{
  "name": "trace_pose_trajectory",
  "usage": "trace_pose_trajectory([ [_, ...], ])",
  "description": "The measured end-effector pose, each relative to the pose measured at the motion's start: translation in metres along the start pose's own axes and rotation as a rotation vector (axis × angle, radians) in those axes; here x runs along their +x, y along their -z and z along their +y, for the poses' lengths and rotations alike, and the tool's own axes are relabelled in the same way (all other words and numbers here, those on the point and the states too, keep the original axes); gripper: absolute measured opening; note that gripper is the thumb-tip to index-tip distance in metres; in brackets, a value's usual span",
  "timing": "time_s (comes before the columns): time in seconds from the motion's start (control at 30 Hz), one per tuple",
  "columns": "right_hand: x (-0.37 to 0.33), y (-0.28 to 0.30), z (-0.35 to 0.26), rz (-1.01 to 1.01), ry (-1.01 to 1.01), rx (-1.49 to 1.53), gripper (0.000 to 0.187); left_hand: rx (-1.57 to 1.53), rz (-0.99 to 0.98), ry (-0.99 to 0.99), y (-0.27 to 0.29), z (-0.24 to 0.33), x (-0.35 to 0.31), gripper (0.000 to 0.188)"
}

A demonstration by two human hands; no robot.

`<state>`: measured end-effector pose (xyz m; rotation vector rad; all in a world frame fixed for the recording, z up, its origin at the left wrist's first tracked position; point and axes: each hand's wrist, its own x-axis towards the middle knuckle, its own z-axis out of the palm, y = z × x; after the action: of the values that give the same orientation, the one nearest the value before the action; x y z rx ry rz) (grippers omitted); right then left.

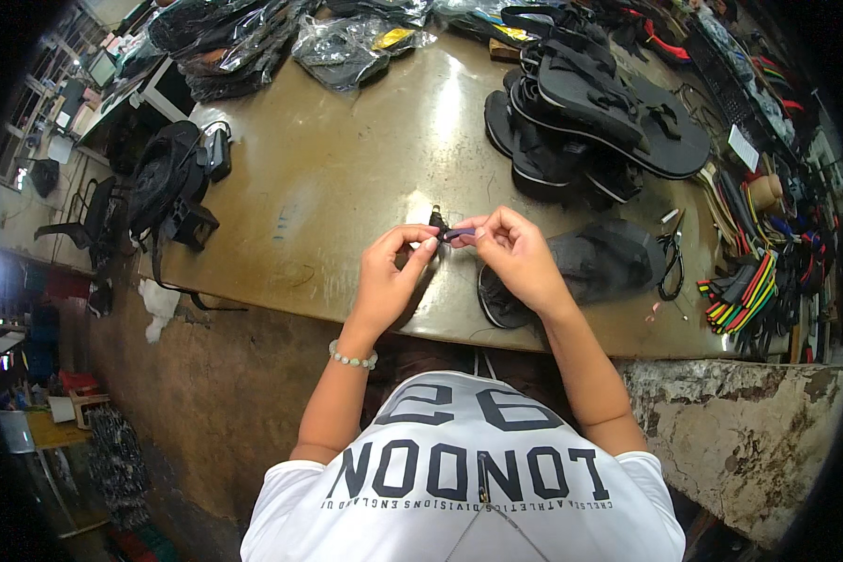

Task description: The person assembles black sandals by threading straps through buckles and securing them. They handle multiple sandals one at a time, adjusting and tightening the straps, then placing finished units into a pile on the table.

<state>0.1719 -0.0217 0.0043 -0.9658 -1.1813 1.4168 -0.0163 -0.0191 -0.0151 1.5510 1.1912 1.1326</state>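
Over the near part of the table, both hands meet at a short, narrow dark strap [459,232]. My left hand [391,267] pinches one end between thumb and fingertips. The other end sits between the thumb and fingers of my right hand [518,255]. Just beyond the fingertips is a small black object with a brass-coloured tip [436,214]; its kind cannot be made out. A black sandal [618,258] lies to the right, partly covered by my right hand and forearm.
A pile of black sandals [665,131] rises at the far right of the table [347,150]. Black-handled scissors [672,267] and a bundle of coloured straps [745,295] lie along the right side. Plastic-wrapped footwear [347,51] lines the back; a black bag [164,173] is at the left edge.
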Motion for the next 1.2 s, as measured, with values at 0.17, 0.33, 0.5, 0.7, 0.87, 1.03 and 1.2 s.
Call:
trace_pose_trajectory([
  [0.17, -0.009, -0.008, -0.003, 0.054, 0.080, -0.371, 0.011, 0.015, 0.031, -0.080, -0.001, -0.004, -0.003, 0.009],
  [0.33, -0.009, -0.013, -0.002, 0.078, 0.253, -0.502, 0.014, 0.084, 0.070, -0.183, 0.001, -0.003, -0.005, 0.009],
  [0.5, -0.008, -0.013, 0.000, 0.087, 0.306, -0.552, 0.013, 0.068, 0.079, -0.178, 0.004, 0.000, -0.005, 0.008],
  [0.7, -0.012, -0.010, -0.008, 0.079, 0.167, -0.470, 0.009, 0.408, 0.178, -0.109, 0.026, 0.007, -0.009, 0.011],
  [0.87, -0.014, -0.008, -0.006, 0.041, 0.153, -0.398, 0.008, 0.625, -0.016, -0.502, 0.037, 0.021, 0.016, 0.024],
  [1.03, -0.012, -0.013, 0.005, 0.128, 0.187, -0.314, 0.013, 0.365, -0.752, 0.059, 0.051, 0.021, 0.047, 0.030],
  [1.2, -0.013, -0.017, 0.004, 0.150, 0.114, -0.393, 0.014, -0.028, -0.574, 0.245, 0.043, 0.002, 0.031, 0.022],
])
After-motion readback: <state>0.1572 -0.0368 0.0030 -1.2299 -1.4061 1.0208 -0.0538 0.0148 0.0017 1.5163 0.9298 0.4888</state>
